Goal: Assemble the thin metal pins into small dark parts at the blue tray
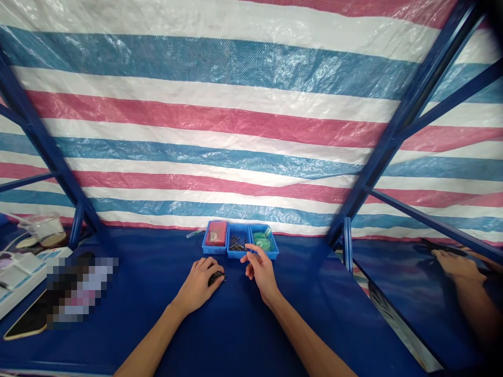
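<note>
My left hand (199,284) rests on the blue tabletop with its fingers curled round a small bunch of dark, thin metal pieces (215,277); they look like screws, but their exact kind is too small to tell. My right hand (261,273) is raised just in front of the middle blue bin (238,255), its index finger stretched out and thumb apart, the other fingers loosely bent. Nothing plainly shows in it. Similar dark, thin pieces (236,243) lie loose in that bin.
Flanking it are a blue bin (214,251) with a red packet (216,233) and another with green bags (262,241). A clear strip (194,233) lies behind. At left are a power strip (33,277) and a phone (29,317). Another person's hand (458,264) is at far right, past a blue frame post (348,243).
</note>
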Demonstrator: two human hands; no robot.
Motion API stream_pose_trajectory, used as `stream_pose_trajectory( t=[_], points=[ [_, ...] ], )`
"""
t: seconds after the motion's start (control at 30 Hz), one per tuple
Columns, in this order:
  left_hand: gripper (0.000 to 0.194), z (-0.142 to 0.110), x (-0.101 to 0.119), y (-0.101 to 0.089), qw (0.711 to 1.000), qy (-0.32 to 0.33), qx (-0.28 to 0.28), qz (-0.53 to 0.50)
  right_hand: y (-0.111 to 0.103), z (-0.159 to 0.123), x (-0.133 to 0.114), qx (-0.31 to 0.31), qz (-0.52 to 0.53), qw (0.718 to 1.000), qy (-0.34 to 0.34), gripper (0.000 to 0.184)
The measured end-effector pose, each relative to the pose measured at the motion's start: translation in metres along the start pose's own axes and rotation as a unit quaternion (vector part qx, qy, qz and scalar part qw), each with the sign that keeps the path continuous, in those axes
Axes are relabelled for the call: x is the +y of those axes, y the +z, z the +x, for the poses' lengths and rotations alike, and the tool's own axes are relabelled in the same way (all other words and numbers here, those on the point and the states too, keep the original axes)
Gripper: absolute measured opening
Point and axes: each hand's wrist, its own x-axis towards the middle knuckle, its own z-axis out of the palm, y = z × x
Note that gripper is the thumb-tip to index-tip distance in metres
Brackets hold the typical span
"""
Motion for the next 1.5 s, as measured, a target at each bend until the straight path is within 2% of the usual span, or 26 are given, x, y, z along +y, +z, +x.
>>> stream_pose_trajectory(
  t=[0.1, 0.17, 0.23, 0.33, 0.43, 0.57, 0.8, 1.0, 1.07, 1.3, 1.37, 1.5],
  points=[
    [0.016, 0.0, -0.001, 0.001, 1.0, 0.001, 0.0, -0.001, 0.001, -0.003, 0.003, -0.023, -0.078, 0.996, -0.039, 0.041],
    [0.015, 0.0, -0.001, 0.002, 1.0, -0.003, 0.001, -0.004, 0.003, -0.007, 0.006, -0.051, -0.173, 0.98, -0.085, 0.026],
    [0.015, -0.001, -0.002, 0.004, 1.0, -0.011, 0.011, -0.006, 0.005, -0.012, 0.006, -0.119, -0.287, 0.941, -0.135, 0.016],
    [0.017, -0.001, -0.003, 0.006, 1.0, -0.014, 0.027, -0.006, 0.008, -0.017, 0.005, -0.191, -0.404, 0.879, -0.164, 0.013],
    [0.019, 0.0, -0.002, 0.006, 1.0, -0.007, 0.014, -0.014, 0.009, -0.018, 0.004, -0.209, -0.445, 0.856, -0.162, 0.005],
    [0.021, 0.001, 0.003, 0.001, 0.999, 0.005, -0.012, -0.033, 0.01, -0.019, 0.005, -0.215, -0.458, 0.845, -0.176, 0.007],
    [0.024, 0.002, 0.007, -0.004, 0.999, 0.005, -0.031, -0.022, 0.01, -0.021, 0.005, -0.202, -0.444, 0.854, -0.178, 0.011],
    [0.021, 0.002, 0.006, -0.003, 0.999, 0.0, -0.03, -0.017, 0.008, -0.021, 0.006, -0.21, -0.463, 0.841, -0.184, 0.01],
    [0.022, 0.002, 0.006, -0.002, 1.0, -0.001, -0.023, -0.02, 0.007, -0.02, 0.007, -0.193, -0.447, 0.853, -0.186, 0.012],
    [0.022, 0.002, 0.004, -0.002, 0.999, -0.007, -0.027, -0.032, 0.004, -0.012, 0.011, -0.137, -0.301, 0.933, -0.139, 0.004],
    [0.021, 0.002, 0.004, -0.002, 0.999, -0.008, -0.026, -0.031, 0.003, -0.01, 0.01, -0.133, -0.278, 0.94, -0.149, 0.009],
    [0.021, 0.002, 0.003, -0.001, 0.999, -0.006, -0.023, -0.03, 0.002, -0.008, 0.008, -0.126, -0.278, 0.934, -0.185, 0.025]
  ],
)
